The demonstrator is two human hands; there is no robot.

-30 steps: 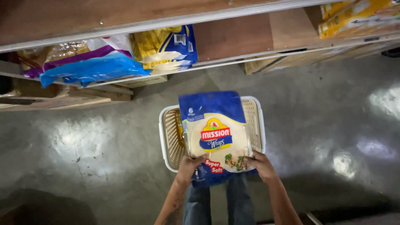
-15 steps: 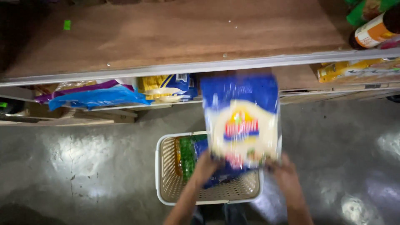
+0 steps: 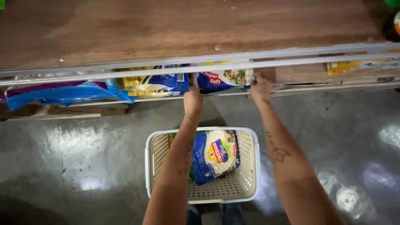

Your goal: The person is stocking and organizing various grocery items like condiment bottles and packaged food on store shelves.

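Note:
A blue and white pack of flat wraps lies on the lower shelf under the wooden shelf board, only its front end showing. My left hand grips its left corner and my right hand grips its right corner. Both arms reach forward over a white plastic basket on the floor. Inside the basket lies another blue pack of wraps, with a green pack partly hidden under my left arm.
Next to the held pack on the lower shelf lie a blue and yellow pack and a purple and blue bag. A yellow pack sits at the right. The wooden shelf board with its metal rail overhangs them. Grey concrete floor lies below.
The pack of wraps went from above the basket up and forward onto the lower shelf, still in both hands. My view has shifted so the upper shelf board fills the top.

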